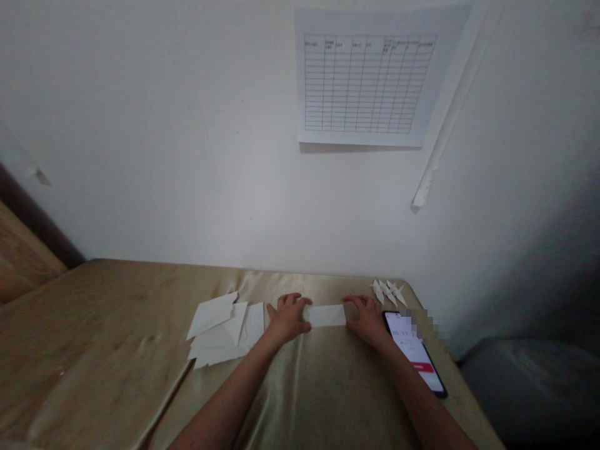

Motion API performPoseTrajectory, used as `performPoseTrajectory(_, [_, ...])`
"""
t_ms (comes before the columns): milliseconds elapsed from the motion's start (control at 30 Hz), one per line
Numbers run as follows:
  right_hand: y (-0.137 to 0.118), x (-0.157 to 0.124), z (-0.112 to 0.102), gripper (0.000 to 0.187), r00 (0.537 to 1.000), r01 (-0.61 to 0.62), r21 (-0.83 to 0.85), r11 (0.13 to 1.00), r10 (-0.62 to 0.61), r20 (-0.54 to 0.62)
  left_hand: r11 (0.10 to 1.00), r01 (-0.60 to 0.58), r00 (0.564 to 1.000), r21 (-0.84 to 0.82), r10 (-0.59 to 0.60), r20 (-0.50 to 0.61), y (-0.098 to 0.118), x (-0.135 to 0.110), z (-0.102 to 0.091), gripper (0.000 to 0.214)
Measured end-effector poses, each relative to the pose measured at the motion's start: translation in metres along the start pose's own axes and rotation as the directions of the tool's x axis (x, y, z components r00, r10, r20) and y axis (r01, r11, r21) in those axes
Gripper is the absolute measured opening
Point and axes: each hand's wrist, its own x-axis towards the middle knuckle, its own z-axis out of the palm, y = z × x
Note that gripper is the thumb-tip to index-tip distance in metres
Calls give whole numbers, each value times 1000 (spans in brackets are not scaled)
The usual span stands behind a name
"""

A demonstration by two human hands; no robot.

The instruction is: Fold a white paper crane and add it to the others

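A folded strip of white paper (327, 315) lies flat on the table covered with a shiny beige cloth (117, 325). My left hand (287, 319) presses on the strip's left end with fingers curled and the thumb along its top edge. My right hand (366, 319) presses on the right end, fingers bent down onto the paper. Both hands rest on the cloth, with the strip stretched between them.
A loose pile of white paper sheets (225, 334) lies left of my left hand. Several small folded paper shapes (388, 291) sit at the table's far right corner. A phone (415, 351) with a lit screen lies by my right forearm. A printed grid sheet (368, 81) hangs on the wall.
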Motion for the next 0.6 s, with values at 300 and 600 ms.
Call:
performPoseTrajectory(300, [-6,-8,-1,50,987,142,42,989,-145,64,995,-101,994,-6,101,40,2,-4,-2,52])
performPoseTrajectory(600, [-6,-12,-1,42,933,344,106,933,-352,75,989,-149,989,4,149,-20,-2,1,9,54])
